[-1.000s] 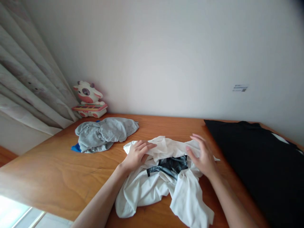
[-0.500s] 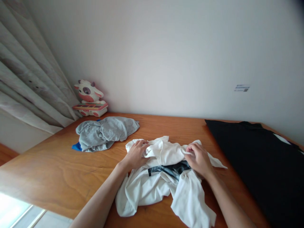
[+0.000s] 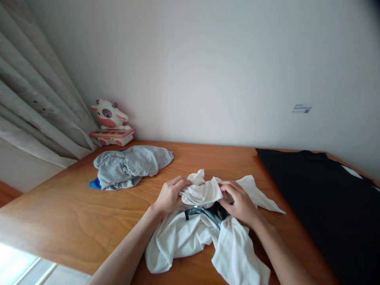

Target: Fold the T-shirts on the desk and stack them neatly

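Observation:
A crumpled white garment (image 3: pixel 190 233) with a dark grey printed patch (image 3: pixel 204 213) lies on the wooden table in front of me. My left hand (image 3: pixel 172 194) is closed on the bunched upper edge of the cloth, at its left side. At the right side of the same bunch, my right hand (image 3: pixel 237 200) pinches the fabric between thumb and fingers. A white flap spreads out beyond my right hand, and another hangs toward the table's near edge.
A crumpled grey garment (image 3: pixel 133 166) with a blue part lies at the back left of the table (image 3: pixel 74 213). Behind it stands a cow toy with a keyboard (image 3: pixel 111 122). A black garment (image 3: pixel 320 198) lies flat at the right. A curtain hangs at the left.
My hands have come closer together, the right one moving left. The upper part of the white garment is now gathered more tightly between them, and a pale flap shows behind my right hand.

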A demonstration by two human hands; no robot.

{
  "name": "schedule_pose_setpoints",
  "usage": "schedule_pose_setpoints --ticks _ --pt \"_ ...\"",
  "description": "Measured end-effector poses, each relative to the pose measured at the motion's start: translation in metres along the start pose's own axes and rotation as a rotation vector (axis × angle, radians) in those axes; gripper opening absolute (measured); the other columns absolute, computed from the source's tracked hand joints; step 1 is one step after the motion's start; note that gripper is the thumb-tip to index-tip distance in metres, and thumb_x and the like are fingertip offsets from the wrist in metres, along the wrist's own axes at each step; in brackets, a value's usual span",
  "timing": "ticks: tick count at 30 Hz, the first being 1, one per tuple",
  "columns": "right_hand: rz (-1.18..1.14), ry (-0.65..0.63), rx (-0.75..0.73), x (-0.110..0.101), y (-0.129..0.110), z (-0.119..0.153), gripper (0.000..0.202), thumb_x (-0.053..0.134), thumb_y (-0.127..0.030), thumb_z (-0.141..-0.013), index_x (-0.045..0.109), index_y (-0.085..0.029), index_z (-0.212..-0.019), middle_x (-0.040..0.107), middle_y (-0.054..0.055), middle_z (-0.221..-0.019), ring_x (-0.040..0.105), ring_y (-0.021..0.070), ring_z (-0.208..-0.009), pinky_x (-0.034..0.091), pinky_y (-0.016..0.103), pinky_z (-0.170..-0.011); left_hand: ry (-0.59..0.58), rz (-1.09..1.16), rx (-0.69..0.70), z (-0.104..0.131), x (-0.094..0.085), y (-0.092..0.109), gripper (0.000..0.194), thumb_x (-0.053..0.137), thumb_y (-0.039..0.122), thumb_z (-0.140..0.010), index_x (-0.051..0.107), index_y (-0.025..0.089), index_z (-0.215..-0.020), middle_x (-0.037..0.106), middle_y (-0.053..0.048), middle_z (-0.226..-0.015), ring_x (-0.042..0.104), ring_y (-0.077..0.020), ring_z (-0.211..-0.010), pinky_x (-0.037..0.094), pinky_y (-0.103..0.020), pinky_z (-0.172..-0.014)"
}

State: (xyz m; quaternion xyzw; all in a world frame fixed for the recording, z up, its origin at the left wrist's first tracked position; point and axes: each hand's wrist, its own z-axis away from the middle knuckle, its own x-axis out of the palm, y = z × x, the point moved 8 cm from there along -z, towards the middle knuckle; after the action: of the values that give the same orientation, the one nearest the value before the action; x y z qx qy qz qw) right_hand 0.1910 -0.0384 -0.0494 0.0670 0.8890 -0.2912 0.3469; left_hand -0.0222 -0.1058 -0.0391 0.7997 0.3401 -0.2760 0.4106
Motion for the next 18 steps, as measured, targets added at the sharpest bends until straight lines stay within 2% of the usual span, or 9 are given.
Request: schedule_pose_setpoints --ticks 3,6,9,11,14,16,18 --pt "-0.079 0.124 0.115 -0.014 0.012 0.002 0.005 0.056 -0.024 -0.089 0.056 -0.026 -0.083 0.072 0.003 -0.090 0.067 0.0203 -0.080 0.053 0.031 -0.072 -0.015 0.001 -0.141 -0.002 0.000 -0.018 0.028 0.064 0.028 -0.078 0.068 0.021 -0.105 0.070 -0.009 -0.105 0.066 -0.0257 -0.097 0.053 -0.039 -0.090" --pt "-0.102 0.313 0.257 -0.031 0.026 0.008 0.016 0.055 -0.031 -0.090 0.048 -0.027 -0.076 0.062 -0.002 -0.069 0.060 0.0166 -0.062 0.048 0.027 -0.059 -0.115 -0.031 -0.174 0.000 0.007 -0.029 0.054 0.069 0.034 -0.074 0.062 0.019 -0.126 0.065 -0.014 -0.126 0.060 -0.0320 -0.117 0.047 -0.049 -0.105" --pt "-0.141 0.542 0.346 -0.049 0.038 0.016 0.019 0.060 -0.035 -0.087 0.046 -0.027 -0.078 0.062 -0.001 -0.073 0.060 0.0160 -0.063 0.048 0.027 -0.060 -0.198 -0.076 -0.155 0.001 0.015 -0.031 0.072 0.074 0.029 -0.067 0.057 0.019 -0.136 0.061 -0.015 -0.136 0.057 -0.0348 -0.123 0.043 -0.053 -0.109" --pt "-0.172 0.695 0.370 -0.061 0.045 0.021 0.019 0.064 -0.036 -0.084 0.047 -0.026 -0.084 0.065 0.002 -0.083 0.064 0.0175 -0.071 0.051 0.028 -0.064 -0.200 -0.057 -0.127 0.000 0.015 -0.028 0.066 0.072 0.024 -0.066 0.061 0.019 -0.130 0.064 -0.014 -0.132 0.060 -0.0331 -0.119 0.045 -0.050 -0.108" --pt "-0.202 0.857 0.364 -0.077 0.052 0.028 0.030 0.068 -0.036 -0.082 0.049 -0.025 -0.102 0.067 0.006 -0.096 0.068 0.0207 -0.085 0.053 0.032 -0.072 -0.100 0.018 -0.151 -0.004 0.005 -0.025 0.035 0.062 0.021 -0.076 0.070 0.020 -0.109 0.071 -0.010 -0.113 0.066 -0.0272 -0.105 0.051 -0.041 -0.098" --pt "-0.169 0.874 0.370 -0.085 0.056 0.029 0.040 0.067 -0.037 -0.083 0.051 -0.022 -0.117 0.066 0.008 -0.102 0.067 0.0217 -0.089 0.054 0.034 -0.074 0.010 0.084 -0.222 -0.005 -0.005 -0.029 0.021 0.057 0.023 -0.084 0.072 0.021 -0.099 0.073 -0.008 -0.102 0.067 -0.0240 -0.094 0.053 -0.037 -0.090" --pt "-0.078 0.828 0.376 -0.089 0.058 0.029 0.040 0.064 -0.036 -0.085 0.058 -0.021 -0.121 0.064 0.010 -0.107 0.066 0.0225 -0.091 0.055 0.036 -0.077 0.136 0.195 -0.293 -0.004 -0.014 -0.036 0.019 0.058 0.027 -0.087 0.071 0.021 -0.098 0.074 -0.006 -0.098 0.067 -0.0226 -0.090 0.053 -0.035 -0.086"
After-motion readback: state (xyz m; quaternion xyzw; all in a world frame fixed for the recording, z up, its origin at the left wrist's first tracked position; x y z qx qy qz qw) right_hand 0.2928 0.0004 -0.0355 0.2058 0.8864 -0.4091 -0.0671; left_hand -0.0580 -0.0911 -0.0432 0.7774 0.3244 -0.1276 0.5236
